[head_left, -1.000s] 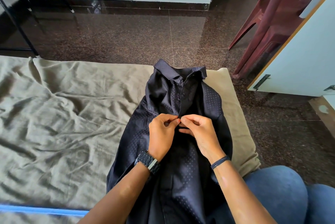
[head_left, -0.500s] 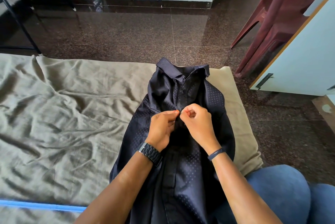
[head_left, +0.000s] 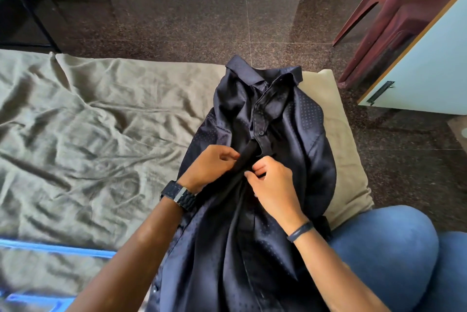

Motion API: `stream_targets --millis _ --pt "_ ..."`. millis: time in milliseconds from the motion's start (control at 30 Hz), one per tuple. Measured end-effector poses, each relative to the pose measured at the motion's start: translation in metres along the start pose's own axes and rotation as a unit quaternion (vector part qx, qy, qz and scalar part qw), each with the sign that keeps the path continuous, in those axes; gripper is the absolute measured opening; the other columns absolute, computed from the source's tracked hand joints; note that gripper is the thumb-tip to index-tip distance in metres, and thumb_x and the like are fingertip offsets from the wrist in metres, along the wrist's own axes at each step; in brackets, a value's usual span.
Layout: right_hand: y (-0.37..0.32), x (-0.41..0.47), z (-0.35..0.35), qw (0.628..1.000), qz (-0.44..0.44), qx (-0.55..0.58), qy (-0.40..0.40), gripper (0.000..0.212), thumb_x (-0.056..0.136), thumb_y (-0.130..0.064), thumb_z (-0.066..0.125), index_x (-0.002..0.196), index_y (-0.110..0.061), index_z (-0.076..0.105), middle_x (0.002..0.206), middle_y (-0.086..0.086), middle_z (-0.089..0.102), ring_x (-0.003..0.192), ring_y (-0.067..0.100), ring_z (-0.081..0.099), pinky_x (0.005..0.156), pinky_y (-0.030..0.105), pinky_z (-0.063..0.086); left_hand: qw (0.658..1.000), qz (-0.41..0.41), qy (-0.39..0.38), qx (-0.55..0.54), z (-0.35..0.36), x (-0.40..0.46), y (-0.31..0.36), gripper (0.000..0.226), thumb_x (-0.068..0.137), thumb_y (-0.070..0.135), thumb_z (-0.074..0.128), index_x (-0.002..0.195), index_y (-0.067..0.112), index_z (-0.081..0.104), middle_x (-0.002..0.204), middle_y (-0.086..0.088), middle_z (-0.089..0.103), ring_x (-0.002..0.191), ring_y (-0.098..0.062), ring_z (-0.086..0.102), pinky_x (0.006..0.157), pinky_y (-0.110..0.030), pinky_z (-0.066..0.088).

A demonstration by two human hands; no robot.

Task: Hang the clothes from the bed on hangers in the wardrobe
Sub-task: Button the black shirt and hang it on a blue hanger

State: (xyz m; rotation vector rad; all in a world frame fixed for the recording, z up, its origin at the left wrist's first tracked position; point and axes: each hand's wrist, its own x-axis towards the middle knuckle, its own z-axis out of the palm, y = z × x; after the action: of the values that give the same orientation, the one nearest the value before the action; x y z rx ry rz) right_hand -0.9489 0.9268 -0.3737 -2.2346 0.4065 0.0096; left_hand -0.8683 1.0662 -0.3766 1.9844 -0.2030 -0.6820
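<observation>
A dark navy dotted shirt (head_left: 300, 140) lies collar-away on the bed's olive sheet (head_left: 101, 122), its lower part draped toward my lap. My left hand (head_left: 209, 167), with a black watch at the wrist, pinches the left edge of the button placket at mid-chest. My right hand (head_left: 273, 183), with a dark wristband, pinches the opposite placket edge just beside it. The top buttons near the collar are open. No hanger shows in the head view.
A pale blue wardrobe door (head_left: 429, 71) with a black handle stands open at the right. Stacked maroon plastic chairs (head_left: 384, 8) stand behind it. A black metal rack (head_left: 27, 8) stands at the far left on the dark granite floor. My jeans-clad knee (head_left: 384, 256) is at lower right.
Both hands have slid slightly down the placket toward me. The placket above them has spread open, baring one button.
</observation>
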Motion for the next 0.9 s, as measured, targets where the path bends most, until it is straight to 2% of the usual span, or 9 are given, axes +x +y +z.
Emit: stream_targets --millis 200,233,333,467,567,633,700,800,900 --pt "0.008 -0.009 0.0 0.997 0.019 -0.059 -0.051 0.03 0.078 -0.023 0.075 0.093 -0.015 0.051 0.095 -0.001 0.051 0.091 0.016 0.052 0.076 0.026 0.045 0.99 0.081 -0.029 0.114 0.015 -0.015 0.001 0.006 0.086 0.013 0.062 0.08 0.014 0.064 0.076 -0.009 0.065 0.066 -0.007 0.051 0.069 -0.025 0.043" --pt "0.009 -0.009 0.0 0.997 0.015 -0.062 -0.051 0.028 0.078 -0.018 0.075 0.092 -0.014 0.051 0.095 0.001 0.054 0.09 0.018 0.054 0.075 0.026 0.045 0.987 0.096 -0.033 0.122 0.021 -0.019 0.003 0.006 0.086 0.014 0.062 0.086 0.02 0.064 0.078 -0.004 0.065 0.068 -0.007 0.054 0.07 -0.023 0.044" --pt "0.013 -0.008 -0.006 0.999 0.024 -0.028 -0.039 0.019 0.079 -0.008 0.068 0.092 -0.013 0.056 0.087 0.0 0.06 0.079 0.015 0.058 0.07 0.02 0.048 0.974 0.14 0.001 0.179 0.037 -0.029 0.004 0.038 0.084 0.006 0.057 0.117 0.024 0.055 0.096 -0.002 0.059 0.079 -0.015 0.055 0.075 -0.028 0.048" --pt "0.022 -0.005 -0.019 0.983 0.098 0.154 -0.033 0.017 0.083 0.001 0.061 0.097 -0.009 0.066 0.079 0.003 0.064 0.064 0.012 0.061 0.06 0.022 0.05 0.96 0.126 0.108 0.224 0.048 -0.038 0.001 0.055 0.081 -0.005 0.044 0.13 0.021 0.05 0.106 -0.005 0.051 0.09 -0.028 0.057 0.079 -0.044 0.049" --pt "0.02 -0.006 -0.03 0.907 0.149 0.393 -0.015 0.018 0.085 0.007 0.06 0.098 -0.004 0.066 0.077 0.009 0.064 0.069 0.015 0.061 0.058 0.019 0.049 0.946 0.117 0.247 0.176 0.046 -0.04 0.008 0.039 0.085 -0.002 0.047 0.118 0.014 0.061 0.105 -0.005 0.049 0.08 -0.025 0.057 0.076 -0.034 0.047" --pt "0.018 -0.011 -0.033 0.884 0.134 0.449 -0.008 0.015 0.086 0.003 0.063 0.097 -0.008 0.067 0.078 0.009 0.062 0.073 0.013 0.061 0.062 0.02 0.05 0.932 0.14 0.304 0.136 0.044 -0.04 0.016 0.026 0.088 0.003 0.051 0.11 0.011 0.063 0.102 -0.003 0.049 0.071 -0.018 0.052 0.069 -0.027 0.044" --pt "0.019 -0.016 -0.03 0.904 0.095 0.416 -0.023 0.014 0.09 -0.004 0.061 0.096 -0.014 0.069 0.082 0.004 0.063 0.076 0.01 0.061 0.064 0.022 0.051 0.926 0.159 0.303 0.161 0.044 -0.039 0.021 0.015 0.09 0.01 0.054 0.102 0.013 0.061 0.099 -0.002 0.05 0.07 -0.019 0.052 0.064 -0.03 0.045" --pt "0.025 -0.023 -0.017 0.958 0.075 0.273 -0.054 0.023 0.094 -0.006 0.057 0.093 -0.026 0.068 0.083 -0.002 0.066 0.075 0.009 0.063 0.061 0.019 0.051 0.944 0.141 0.187 0.232 0.049 -0.034 0.013 0.016 0.09 0.023 0.054 0.105 0.02 0.059 0.093 0.0 0.055 0.081 -0.023 0.059 0.07 -0.04 0.05" --pt "0.028 -0.023 -0.011 0.98 0.077 0.18 -0.021 0.01 0.091 -0.011 0.062 0.093 -0.019 0.067 0.074 0.002 0.064 0.063 0.01 0.064 0.053 0.018 0.051 0.962 0.115 0.135 0.21 0.052 -0.03 0.007 0.017 0.091 0.031 0.053 0.104 0.027 0.062 0.089 0.006 0.06 0.083 -0.018 0.06 0.073 -0.041 0.052"
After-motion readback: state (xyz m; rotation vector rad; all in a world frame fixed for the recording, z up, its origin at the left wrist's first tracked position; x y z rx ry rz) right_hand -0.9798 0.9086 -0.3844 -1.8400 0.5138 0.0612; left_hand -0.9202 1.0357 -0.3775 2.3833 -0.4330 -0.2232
